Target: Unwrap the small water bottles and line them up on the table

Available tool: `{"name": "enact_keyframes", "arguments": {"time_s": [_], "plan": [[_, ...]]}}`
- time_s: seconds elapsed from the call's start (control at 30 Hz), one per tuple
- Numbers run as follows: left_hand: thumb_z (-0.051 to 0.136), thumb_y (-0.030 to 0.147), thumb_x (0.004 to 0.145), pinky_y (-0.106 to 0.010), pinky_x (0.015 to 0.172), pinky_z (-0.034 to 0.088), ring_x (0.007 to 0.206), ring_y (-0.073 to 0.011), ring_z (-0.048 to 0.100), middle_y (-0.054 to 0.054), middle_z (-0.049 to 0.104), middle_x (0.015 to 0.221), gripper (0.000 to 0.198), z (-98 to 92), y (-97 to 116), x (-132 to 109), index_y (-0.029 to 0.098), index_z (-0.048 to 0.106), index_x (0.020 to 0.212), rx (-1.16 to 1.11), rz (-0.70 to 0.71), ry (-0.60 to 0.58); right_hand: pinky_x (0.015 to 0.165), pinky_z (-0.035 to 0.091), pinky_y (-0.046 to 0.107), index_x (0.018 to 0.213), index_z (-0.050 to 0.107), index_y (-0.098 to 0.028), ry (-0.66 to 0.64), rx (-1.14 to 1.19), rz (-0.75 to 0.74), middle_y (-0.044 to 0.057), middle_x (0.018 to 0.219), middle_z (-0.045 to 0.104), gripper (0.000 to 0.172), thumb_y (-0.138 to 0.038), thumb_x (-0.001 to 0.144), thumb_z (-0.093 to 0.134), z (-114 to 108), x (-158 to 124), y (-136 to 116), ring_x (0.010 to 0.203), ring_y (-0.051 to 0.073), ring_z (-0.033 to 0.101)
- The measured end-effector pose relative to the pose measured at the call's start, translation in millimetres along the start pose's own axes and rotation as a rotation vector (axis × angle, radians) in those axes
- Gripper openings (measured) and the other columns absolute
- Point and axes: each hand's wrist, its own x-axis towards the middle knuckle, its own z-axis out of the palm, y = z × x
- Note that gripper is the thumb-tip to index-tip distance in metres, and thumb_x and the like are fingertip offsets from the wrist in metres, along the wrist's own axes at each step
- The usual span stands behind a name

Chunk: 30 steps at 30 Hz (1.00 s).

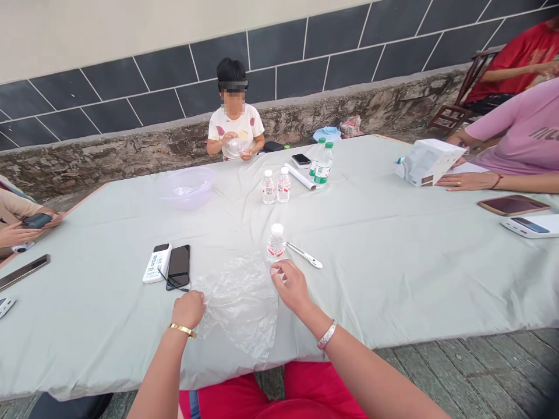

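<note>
A crumpled clear plastic bag (240, 305) lies flat on the pale grey-green tablecloth (375, 291) right in front of me. My left hand (188, 309) is closed on the bag's left edge. My right hand (292, 286) hangs over the bag's upper right edge, fingers loosely curled and apart, gripping nothing I can see. Just beyond that hand stands a small capped water bottle (276, 242), not touching it. To its right lies a slim metal utensil (304, 254). Left of the bag are a white power bank (157, 263) and a black phone (179, 266).
A lilac plastic basin (186, 187), several water bottles (283, 185) and a white paper roll (300, 176) stand mid-table. A person (236, 125) at the far side handles something clear. Other people sit at the left and right, near a white box (430, 163).
</note>
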Motion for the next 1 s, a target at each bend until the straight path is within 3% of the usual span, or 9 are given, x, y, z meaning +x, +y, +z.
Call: {"name": "enact_keyframes", "arguments": {"time_s": [0.1, 0.17, 0.27, 0.37, 0.57, 0.63, 0.73, 0.87, 1.0], "plan": [[0.05, 0.02, 0.078, -0.042, 0.085, 0.039, 0.103, -0.0292, 0.056, -0.013, 0.063, 0.102, 0.016, -27.1, 21.7, -17.4, 0.02, 0.066, 0.078, -0.04, 0.115, 0.085, 0.103, 0.033, 0.042, 0.138, 0.036, -0.019, -0.408, 0.063, -0.269, 0.013, 0.137, 0.045, 0.081, -0.046, 0.069, 0.068, 19.2, -8.3, -32.2, 0.122, 0.027, 0.044], [0.049, 0.023, 0.079, -0.036, 0.078, 0.041, 0.086, -0.0234, 0.061, -0.008, 0.065, 0.087, 0.014, -48.5, 31.6, -32.7, 0.02, 0.062, 0.077, -0.211, 0.248, 0.046, 0.108, 0.024, 0.044, 0.144, 0.025, -0.019, -0.618, 0.042, -0.345, 0.013, 0.137, 0.045, 0.101, -0.046, 0.06, 0.075, 31.9, -6.9, -45.3, 0.126, 0.028, 0.04], [0.05, 0.03, 0.082, -0.027, 0.064, 0.042, 0.061, -0.0151, 0.057, 0.001, 0.059, 0.06, 0.014, -74.2, 31.6, -52.2, 0.02, 0.057, 0.075, -0.67, 0.333, -0.053, 0.095, 0.038, 0.038, 0.124, 0.054, -0.021, -0.822, 0.012, -0.258, 0.004, 0.095, 0.068, 0.061, -0.033, 0.067, 0.07, 42.0, -5.9, -45.6, 0.091, 0.022, 0.06], [0.066, 0.034, 0.072, -0.022, 0.057, 0.043, 0.053, -0.0102, 0.053, 0.005, 0.054, 0.056, 0.017, -84.1, 21.7, -58.2, 0.019, 0.058, 0.077, -1.198, 0.214, 0.056, 0.067, 0.043, 0.022, 0.088, 0.067, -0.019, -0.927, 0.114, -0.087, -0.003, 0.071, 0.064, 0.018, -0.02, 0.072, 0.059, 40.1, -11.4, -30.8, 0.065, 0.012, 0.057], [0.065, 0.015, 0.066, -0.033, 0.076, 0.054, 0.06, -0.0096, 0.059, 0.006, 0.057, 0.061, 0.017, -70.0, 29.5, -32.5, 0.02, 0.055, 0.078, -2.053, -0.136, 0.329, 0.059, 0.039, 0.018, 0.084, 0.064, -0.018, -0.782, 0.192, -0.001, -0.002, 0.072, 0.062, 0.016, -0.015, 0.075, 0.051, 20.1, -26.5, -22.0, 0.064, 0.011, 0.055], [0.062, 0.018, 0.069, -0.035, 0.081, 0.053, 0.073, -0.0134, 0.064, 0.003, 0.062, 0.069, 0.015, -61.4, 40.8, -22.9, 0.021, 0.053, 0.081, -1.991, -0.142, 0.459, 0.055, 0.037, 0.02, 0.085, 0.063, -0.02, -0.731, 0.057, -0.06, -0.002, 0.065, 0.061, 0.018, -0.013, 0.075, 0.05, 13.5, -31.7, -31.8, 0.058, 0.012, 0.053], [0.063, 0.036, 0.071, -0.034, 0.079, 0.051, 0.084, -0.0187, 0.063, -0.002, 0.065, 0.081, 0.023, -46.8, 54.6, -17.3, 0.021, 0.056, 0.087, -1.498, -0.09, 0.642, 0.057, 0.037, 0.023, 0.081, 0.062, -0.02, -0.628, -0.08, -0.204, 0.0, 0.063, 0.06, 0.016, -0.013, 0.075, 0.05, 3.1, -33.1, -50.1, 0.057, 0.014, 0.052], [0.054, 0.061, 0.073, -0.026, 0.057, 0.044, 0.058, -0.0138, 0.052, 0.001, 0.055, 0.058, 0.041, -31.7, 63.3, -26.6, 0.02, 0.058, 0.067, -1.027, 0.097, 0.405, 0.069, 0.042, 0.026, 0.097, 0.06, -0.022, -0.328, 0.081, -0.137, 0.001, 0.082, 0.064, 0.025, -0.016, 0.075, 0.05, -8.6, -15.5, -60.6, 0.073, 0.016, 0.057], [0.054, 0.066, 0.071, -0.021, 0.042, 0.033, 0.043, -0.007, 0.038, 0.006, 0.041, 0.05, 0.048, -29.4, 78.2, -36.0, 0.019, 0.052, 0.067, -1.574, 0.158, 0.146, 0.061, 0.04, 0.023, 0.085, 0.057, -0.02, -0.145, 0.248, 0.113, -0.001, 0.073, 0.058, 0.01, -0.024, 0.079, 0.05, -0.7, -5.1, -56.1, 0.065, 0.013, 0.051]]}}
